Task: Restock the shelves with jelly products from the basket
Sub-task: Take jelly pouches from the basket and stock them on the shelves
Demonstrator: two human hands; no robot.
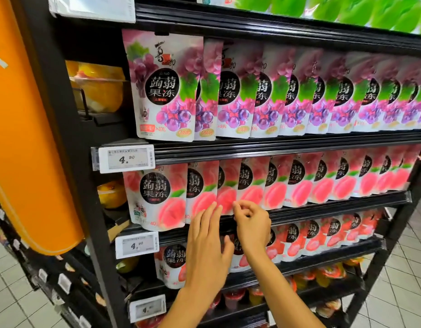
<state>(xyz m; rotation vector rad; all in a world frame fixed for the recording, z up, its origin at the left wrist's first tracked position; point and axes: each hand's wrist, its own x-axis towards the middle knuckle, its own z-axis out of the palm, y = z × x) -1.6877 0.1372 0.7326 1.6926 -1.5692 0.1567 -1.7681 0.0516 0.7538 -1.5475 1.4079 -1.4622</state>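
Grape pouches [162,86] hang above peach pouches [155,197]; left hand [204,247] and right hand [252,228] lie before the peach row.

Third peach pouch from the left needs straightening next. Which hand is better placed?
Right, probably. The right hand has curled fingertips at the bottom edge of that peach pouch; a pinch is unclear. The left hand lies flat, fingers straight, on the neighbouring pouch.
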